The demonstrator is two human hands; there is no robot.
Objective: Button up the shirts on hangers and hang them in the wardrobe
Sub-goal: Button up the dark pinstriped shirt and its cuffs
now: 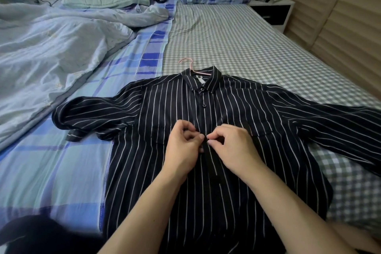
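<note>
Both hands — left hand, right hand — pinch the shirt placket between them; it runs lengthwise toward the bed's foot edge.

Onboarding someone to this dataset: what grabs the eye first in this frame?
The black striped shirt spread flat across the bed, front up, on a pink hanger whose hook pokes out past the collar. At mid-placket the left hand and right hand pinch the fabric together; two buttons above them are fastened.
</note>
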